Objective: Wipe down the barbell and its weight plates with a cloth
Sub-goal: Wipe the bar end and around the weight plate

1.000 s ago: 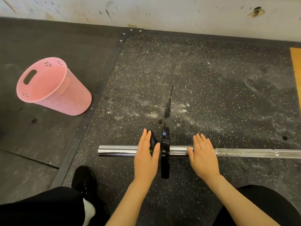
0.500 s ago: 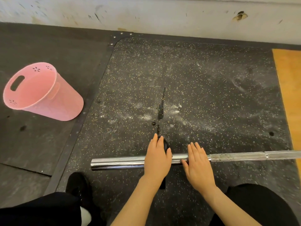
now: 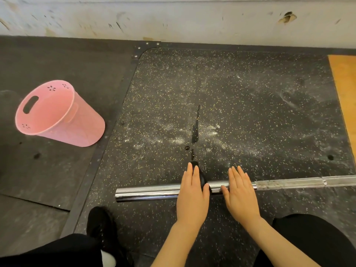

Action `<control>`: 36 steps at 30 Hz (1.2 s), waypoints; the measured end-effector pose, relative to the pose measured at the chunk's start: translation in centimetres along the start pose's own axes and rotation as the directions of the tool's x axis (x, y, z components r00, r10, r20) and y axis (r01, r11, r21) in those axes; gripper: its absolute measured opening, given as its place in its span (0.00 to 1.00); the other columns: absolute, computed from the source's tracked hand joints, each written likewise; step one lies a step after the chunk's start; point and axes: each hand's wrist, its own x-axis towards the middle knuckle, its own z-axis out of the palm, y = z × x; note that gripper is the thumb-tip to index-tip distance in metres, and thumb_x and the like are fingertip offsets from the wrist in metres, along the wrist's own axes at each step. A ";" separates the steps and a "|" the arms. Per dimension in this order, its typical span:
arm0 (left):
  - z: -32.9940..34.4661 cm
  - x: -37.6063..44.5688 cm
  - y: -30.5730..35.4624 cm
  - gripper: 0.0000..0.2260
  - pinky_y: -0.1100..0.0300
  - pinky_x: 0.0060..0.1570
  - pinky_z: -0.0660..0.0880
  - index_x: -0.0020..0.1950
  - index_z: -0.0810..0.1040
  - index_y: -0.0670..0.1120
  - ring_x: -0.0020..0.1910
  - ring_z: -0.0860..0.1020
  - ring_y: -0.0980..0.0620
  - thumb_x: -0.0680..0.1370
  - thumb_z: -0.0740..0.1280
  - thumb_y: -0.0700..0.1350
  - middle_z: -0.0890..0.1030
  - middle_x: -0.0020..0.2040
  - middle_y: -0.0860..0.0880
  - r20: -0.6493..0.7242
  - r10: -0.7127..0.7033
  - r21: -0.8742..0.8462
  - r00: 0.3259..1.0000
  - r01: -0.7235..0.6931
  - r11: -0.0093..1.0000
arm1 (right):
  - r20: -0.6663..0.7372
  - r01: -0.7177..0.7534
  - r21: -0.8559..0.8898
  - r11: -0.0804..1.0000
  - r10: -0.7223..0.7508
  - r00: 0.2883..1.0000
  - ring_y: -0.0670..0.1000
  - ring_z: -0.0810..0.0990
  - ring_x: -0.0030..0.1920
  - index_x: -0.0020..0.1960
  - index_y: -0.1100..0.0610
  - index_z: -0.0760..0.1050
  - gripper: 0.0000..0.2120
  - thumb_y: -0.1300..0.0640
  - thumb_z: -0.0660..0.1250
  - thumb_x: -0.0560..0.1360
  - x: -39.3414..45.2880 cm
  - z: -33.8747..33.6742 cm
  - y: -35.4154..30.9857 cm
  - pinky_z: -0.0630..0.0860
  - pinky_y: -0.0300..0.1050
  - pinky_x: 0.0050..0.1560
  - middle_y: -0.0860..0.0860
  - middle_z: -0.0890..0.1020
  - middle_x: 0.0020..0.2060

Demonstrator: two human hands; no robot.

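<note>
A chrome barbell lies across the speckled rubber mat, its sleeve end at the left and its thinner shaft running off to the right. A small black weight plate sits on the sleeve, mostly hidden under my left hand. That hand lies flat with straight fingers over the plate and the sleeve. My right hand rests flat on the bar just right of the plate, fingers straight. No cloth is in view.
A pink plastic bucket stands on the dark floor at the left. The mat's metal-edged border runs diagonally beside it. A scuffed white wall closes the far side, and a wooden platform strip lies at the right. My black shoe is near the sleeve end.
My left hand has moved from beside the plate onto it, covering most of it. My right hand stays on the bar. The view has shifted slightly.
</note>
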 end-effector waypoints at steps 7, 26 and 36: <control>-1.4 4.6 0.9 0.23 0.57 0.74 0.58 0.78 0.58 0.44 0.77 0.56 0.52 0.84 0.53 0.49 0.54 0.79 0.50 0.064 -0.039 0.012 0.997 0.038 0.999 | -0.078 0.027 0.033 0.999 -0.025 0.997 0.57 0.55 0.77 0.76 0.64 0.59 0.31 0.45 0.44 0.82 0.0 0.3 0.4 0.53 0.56 0.75 0.57 0.61 0.76; -4.2 4.9 -1.6 0.21 0.68 0.70 0.50 0.78 0.59 0.46 0.77 0.53 0.58 0.85 0.51 0.48 0.56 0.79 0.54 -0.188 -0.083 -0.202 0.979 0.044 0.978 | -0.008 0.035 -0.043 0.998 -0.036 0.999 0.55 0.48 0.78 0.78 0.62 0.53 0.34 0.43 0.37 0.80 4.9 -0.7 0.6 0.46 0.56 0.77 0.56 0.57 0.77; -5.0 4.7 -3.7 0.21 0.66 0.71 0.51 0.78 0.59 0.46 0.76 0.54 0.58 0.85 0.51 0.48 0.55 0.79 0.55 -0.195 -0.087 -0.165 0.977 0.055 0.985 | 0.007 0.002 -0.069 0.998 -0.002 1.000 0.53 0.37 0.78 0.79 0.60 0.43 0.37 0.39 0.32 0.77 13.6 -3.7 0.9 0.37 0.57 0.76 0.54 0.44 0.79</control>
